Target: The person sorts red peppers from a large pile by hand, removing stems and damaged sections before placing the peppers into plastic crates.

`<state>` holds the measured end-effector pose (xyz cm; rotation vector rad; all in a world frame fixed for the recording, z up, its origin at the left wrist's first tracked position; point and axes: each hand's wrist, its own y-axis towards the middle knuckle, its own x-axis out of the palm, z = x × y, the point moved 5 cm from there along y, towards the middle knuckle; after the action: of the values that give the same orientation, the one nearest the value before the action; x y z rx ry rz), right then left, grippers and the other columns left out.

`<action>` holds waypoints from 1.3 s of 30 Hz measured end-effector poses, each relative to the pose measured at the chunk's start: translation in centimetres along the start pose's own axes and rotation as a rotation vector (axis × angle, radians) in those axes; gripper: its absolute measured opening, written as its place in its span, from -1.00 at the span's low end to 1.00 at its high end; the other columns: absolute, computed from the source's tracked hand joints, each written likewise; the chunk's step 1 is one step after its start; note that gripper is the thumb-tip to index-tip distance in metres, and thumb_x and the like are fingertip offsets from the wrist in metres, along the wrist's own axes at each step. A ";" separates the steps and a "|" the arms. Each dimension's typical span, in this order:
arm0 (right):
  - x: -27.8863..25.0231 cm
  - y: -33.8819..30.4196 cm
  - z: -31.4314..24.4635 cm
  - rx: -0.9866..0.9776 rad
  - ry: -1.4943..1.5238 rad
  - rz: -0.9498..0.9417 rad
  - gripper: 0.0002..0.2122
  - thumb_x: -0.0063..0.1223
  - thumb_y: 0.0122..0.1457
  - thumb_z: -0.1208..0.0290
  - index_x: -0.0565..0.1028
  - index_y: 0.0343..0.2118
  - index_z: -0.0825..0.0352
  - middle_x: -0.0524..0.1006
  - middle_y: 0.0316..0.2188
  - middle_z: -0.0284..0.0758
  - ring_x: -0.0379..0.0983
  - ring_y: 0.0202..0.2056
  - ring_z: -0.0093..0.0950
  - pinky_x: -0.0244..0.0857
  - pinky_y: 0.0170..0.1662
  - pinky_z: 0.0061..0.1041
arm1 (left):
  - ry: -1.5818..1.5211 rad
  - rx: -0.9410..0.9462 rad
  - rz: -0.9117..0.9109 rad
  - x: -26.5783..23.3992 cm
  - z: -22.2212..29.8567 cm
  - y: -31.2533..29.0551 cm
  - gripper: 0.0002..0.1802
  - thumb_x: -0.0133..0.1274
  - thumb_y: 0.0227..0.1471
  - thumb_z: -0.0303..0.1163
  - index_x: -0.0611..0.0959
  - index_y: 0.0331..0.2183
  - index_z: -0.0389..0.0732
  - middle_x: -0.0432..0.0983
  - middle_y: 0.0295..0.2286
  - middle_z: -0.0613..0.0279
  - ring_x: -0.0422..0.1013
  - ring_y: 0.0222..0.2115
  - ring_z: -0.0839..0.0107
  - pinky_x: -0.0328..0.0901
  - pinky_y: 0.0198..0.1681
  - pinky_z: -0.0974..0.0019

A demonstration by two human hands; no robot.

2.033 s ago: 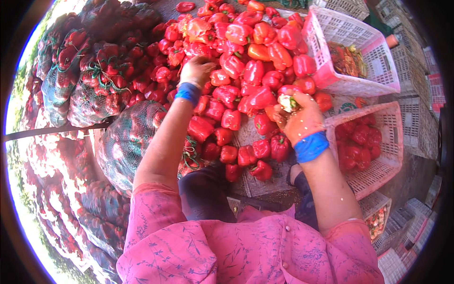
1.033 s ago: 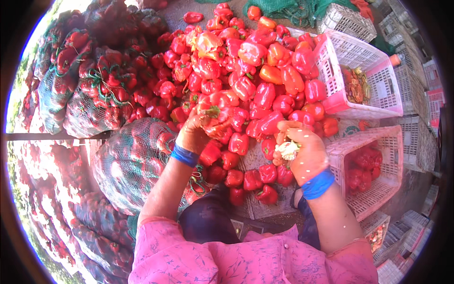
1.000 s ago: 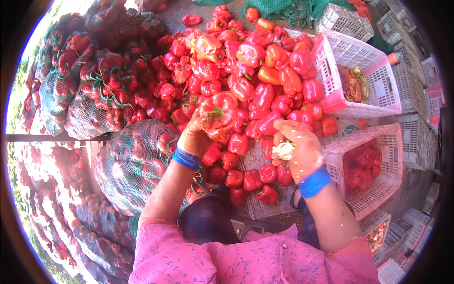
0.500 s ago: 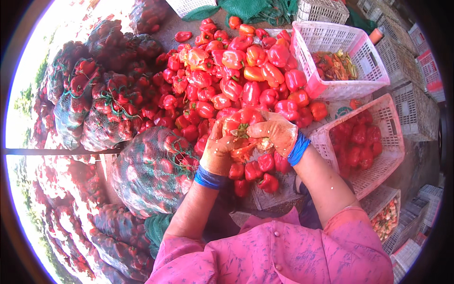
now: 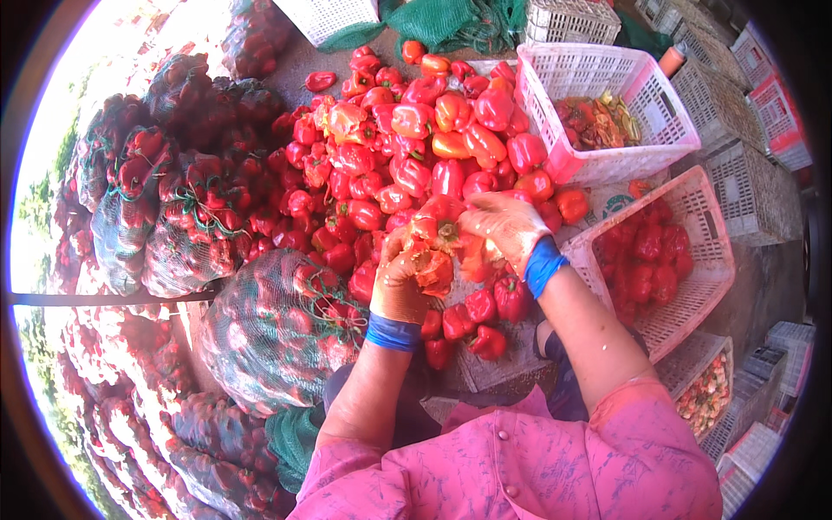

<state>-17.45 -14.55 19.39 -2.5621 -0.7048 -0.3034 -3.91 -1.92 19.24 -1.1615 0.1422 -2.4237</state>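
Observation:
My left hand [image 5: 400, 284], in an orange-stained glove with a blue band at the wrist, is closed around a torn-open red bell pepper [image 5: 434, 272]. Its ragged flesh faces up and to the right. Beside it, my right hand [image 5: 510, 229], gloved and banded alike, has its fingers bent over a piece of red pepper [image 5: 474, 258] that hangs below them. A greenish stem end [image 5: 448, 232] shows between the hands; which piece it belongs to I cannot tell. Just beyond lies a large heap of red bell peppers [image 5: 412, 176], and several whole peppers [image 5: 482, 306] lie nearer my body.
To the right stand a pink-white crate [image 5: 611, 161] with pepper scraps, a crate [image 5: 691, 308] of whole red peppers, and a lower crate [image 5: 724, 357] of pale cores. Stuffed net sacks [image 5: 276, 334] fill the left side. Green netting [image 5: 451, 22] and stacked crates [image 5: 752, 195] lie farther off.
My hands have drawn slightly apart; the right one has lifted off the pepper with a piece under its fingers. The whole view has shifted a little.

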 end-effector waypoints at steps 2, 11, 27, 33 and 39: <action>-0.6 -0.3 -1.2 0.016 0.062 0.229 -0.76 0.27 0.18 0.24 0.57 -0.25 0.31 0.59 -0.45 -0.36 0.45 -0.61 -0.56 0.25 -0.63 -0.54 | 0.149 0.122 0.105 -0.5 0.3 0.5 -0.47 0.17 -0.11 -0.54 0.53 -0.01 -0.22 0.57 -0.17 0.13 0.53 -0.19 0.25 0.48 -0.11 0.24; 2.0 -2.0 1.7 0.231 0.124 0.036 -0.56 0.14 0.22 -0.11 0.62 -0.21 0.24 0.59 -0.41 -0.39 0.44 -0.52 -0.59 0.32 -0.52 -0.48 | 0.454 0.273 -0.032 1.7 0.2 0.1 -0.42 0.16 -0.11 -0.74 0.48 0.00 -0.22 0.55 -0.23 0.19 0.52 -0.33 0.44 0.44 -0.29 0.40; 2.3 -2.3 -2.2 -0.518 -1.422 0.187 -0.76 0.08 0.15 0.19 0.60 -0.49 0.24 0.61 -0.47 -0.15 0.59 -0.38 -0.14 0.46 -0.31 -0.14 | 0.513 0.238 0.140 0.4 -2.6 2.2 0.01 0.36 -0.07 -0.37 0.16 0.32 -0.15 0.37 0.09 0.10 0.37 0.03 0.32 0.35 0.09 0.26; 3.9 -2.6 -1.6 -0.569 -1.470 0.150 -0.77 0.10 0.13 0.19 0.61 -0.49 0.22 0.61 -0.51 -0.20 0.59 -0.44 -0.19 0.45 -0.35 -0.18 | 0.783 0.448 0.134 1.3 -2.7 2.2 -0.51 0.06 0.15 -0.41 0.44 0.12 -0.24 0.49 -0.02 0.10 0.47 -0.07 0.27 0.39 -0.01 0.31; 2.0 -2.9 -2.8 -0.749 -1.435 -0.060 -0.74 0.10 0.16 0.13 0.60 -0.48 0.21 0.61 -0.48 -0.22 0.59 -0.41 -0.23 0.45 -0.32 -0.21 | -0.111 -0.439 -0.026 -1.0 -3.6 2.4 -0.53 0.03 0.14 -0.10 0.56 0.01 -0.16 0.59 -0.11 0.02 0.59 -0.27 0.11 0.55 -0.35 0.02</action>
<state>-17.58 -12.83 23.53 -3.1386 -1.2548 1.7205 -5.26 -3.98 15.57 -1.4848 0.6548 -2.4107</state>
